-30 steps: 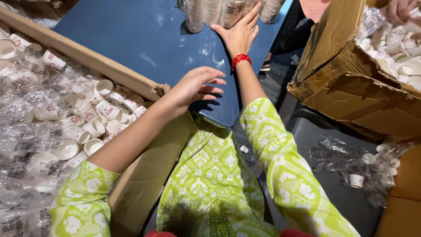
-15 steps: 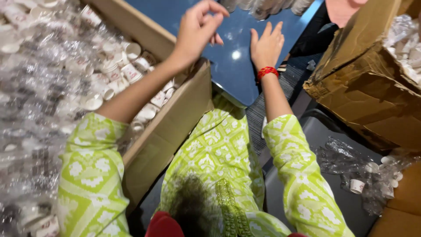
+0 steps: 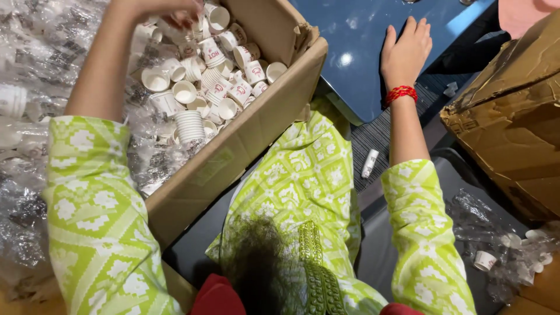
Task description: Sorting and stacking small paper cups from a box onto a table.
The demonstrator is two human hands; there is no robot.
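Blue surface (image 3: 361, 52) is sitting at top right of the head view, cardboard box (image 3: 233, 157) of small paper cups (image 3: 216, 87) at left. Left hand (image 3: 157, 9) is reaching into the box at the top edge, fingers curled together over a cup; whether they are actually gripping one, cannot tell. Right hand (image 3: 405, 52) is lying flat on the surface, fingers spread apart, holding nothing. Better taking nested stacks than singles, pinching the rims lightly to avoid crushing. Second box (image 3: 513, 116) is sitting at right.
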